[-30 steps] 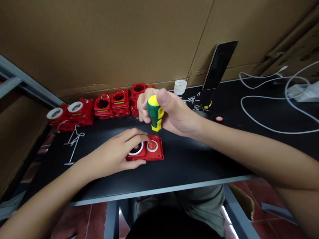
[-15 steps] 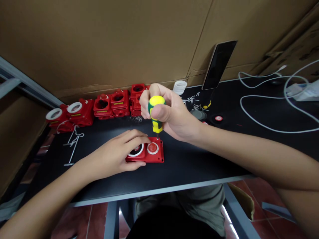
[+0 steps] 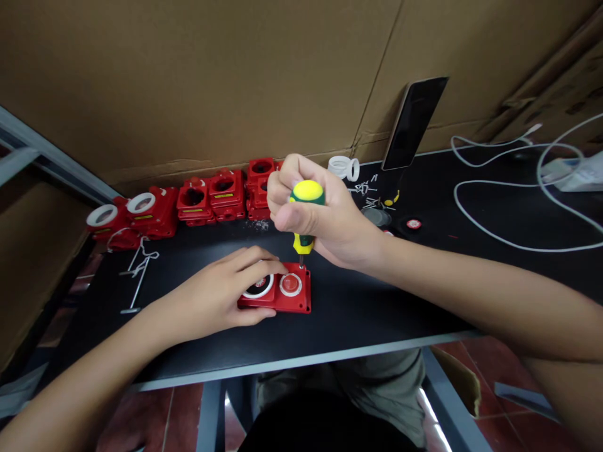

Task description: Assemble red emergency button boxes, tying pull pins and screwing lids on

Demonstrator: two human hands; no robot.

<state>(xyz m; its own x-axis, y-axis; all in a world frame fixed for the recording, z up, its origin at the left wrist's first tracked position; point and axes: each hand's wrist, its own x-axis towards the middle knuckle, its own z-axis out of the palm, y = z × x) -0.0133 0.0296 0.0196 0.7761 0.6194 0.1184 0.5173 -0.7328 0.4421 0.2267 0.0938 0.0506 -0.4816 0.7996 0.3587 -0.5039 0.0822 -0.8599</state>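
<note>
A red rectangular housing (image 3: 296,304) with a white-ringed round window and a red button (image 3: 291,284) lies on the black tabletop. My left hand (image 3: 226,285) wraps over its left end, thumb along the near side and fingers across the top, partly covering the window. Gripped in my right hand (image 3: 325,213) is a yellow-and-green screwdriver (image 3: 308,191), held nearly upright. Its tip meets the housing's far right corner, where a small screw head (image 3: 302,266) seems to sit.
Several red housings (image 3: 226,196) line the back left, two with white rings. White rings (image 3: 340,166), loose screws (image 3: 367,188) and a tilted phone (image 3: 414,122) are at the back. A metal T-handle tool (image 3: 138,290) lies left; a white cable (image 3: 518,246) loops right.
The screwdriver has turned in my right hand and shifted slightly right. The housing has slid a little towards me. At the back, one white ring now stands apart from the stack.
</note>
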